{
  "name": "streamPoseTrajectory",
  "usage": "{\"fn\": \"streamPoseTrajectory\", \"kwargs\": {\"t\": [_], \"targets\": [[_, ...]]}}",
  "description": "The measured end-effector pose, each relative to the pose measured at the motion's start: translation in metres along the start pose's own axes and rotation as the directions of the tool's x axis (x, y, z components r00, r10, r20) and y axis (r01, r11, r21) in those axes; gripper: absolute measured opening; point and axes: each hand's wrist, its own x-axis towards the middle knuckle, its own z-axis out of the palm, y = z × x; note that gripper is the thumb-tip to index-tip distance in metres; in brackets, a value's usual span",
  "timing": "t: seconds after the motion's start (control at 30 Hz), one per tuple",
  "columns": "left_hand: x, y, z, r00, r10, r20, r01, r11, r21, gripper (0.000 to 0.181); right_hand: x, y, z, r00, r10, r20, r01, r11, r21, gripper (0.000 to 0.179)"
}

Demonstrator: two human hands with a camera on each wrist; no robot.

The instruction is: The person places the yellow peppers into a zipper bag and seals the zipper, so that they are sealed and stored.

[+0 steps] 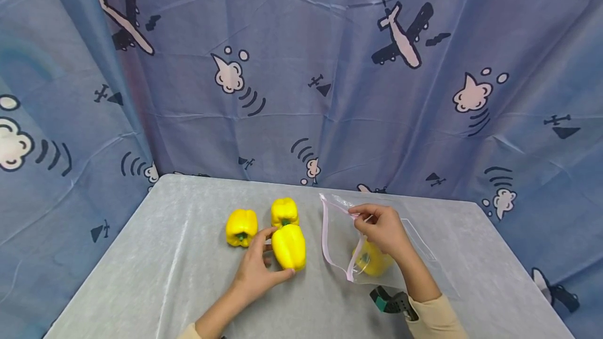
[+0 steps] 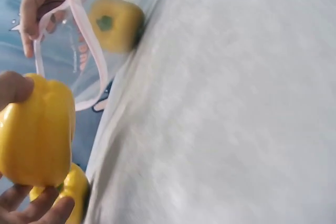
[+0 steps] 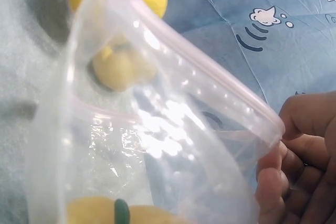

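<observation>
My left hand (image 1: 256,272) grips a yellow bell pepper (image 1: 289,247) between thumb and fingers. In the left wrist view that pepper (image 2: 38,132) is held upright, thumb on one end and fingertips at the other. My right hand (image 1: 382,229) pinches the pink-edged rim of a clear zip bag (image 1: 332,234), and its mouth gapes toward the left hand. Inside the bag lies another yellow pepper (image 1: 374,259), its green stem facing the opening. In the right wrist view, thumb and fingertips meet on the pink zip strip (image 3: 220,77).
Two more yellow peppers rest on the grey-white table (image 1: 198,281), one at the left (image 1: 242,227) and one (image 1: 285,212) just behind the held pepper. A black strap with a green part (image 1: 393,301) is at the right wrist. A blue patterned curtain (image 1: 282,67) hangs behind.
</observation>
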Motion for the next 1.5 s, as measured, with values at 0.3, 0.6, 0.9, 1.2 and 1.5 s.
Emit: {"fn": "streamPoseTrajectory", "kwargs": {"t": [0.3,0.6,0.9,1.2,1.5], "targets": [[0.012,0.011,0.008,0.993,0.007,0.116,0.006,0.993,-0.114,0.089,0.001,0.001,0.001,1.000,0.001,-0.002,-0.001,1.000,-0.021,0.026],[0.026,0.020,0.023,0.985,0.042,0.167,-0.009,0.981,-0.195,0.082,0.000,-0.004,0.001,1.000,0.002,0.001,-0.002,1.000,-0.008,0.025],[0.036,0.022,0.044,0.981,0.048,0.187,-0.010,0.980,-0.200,0.082,0.000,-0.003,0.004,1.000,-0.019,0.001,0.019,1.000,0.006,0.025],[0.042,0.026,0.058,0.974,0.054,0.218,-0.014,0.983,-0.182,0.083,0.000,-0.005,0.005,1.000,-0.016,0.003,0.016,1.000,0.010,0.023],[0.048,0.027,0.068,0.973,0.032,0.230,-0.003,0.992,-0.128,0.084,-0.004,-0.011,0.005,0.999,-0.046,0.010,0.046,0.999,0.018,0.024]]}}
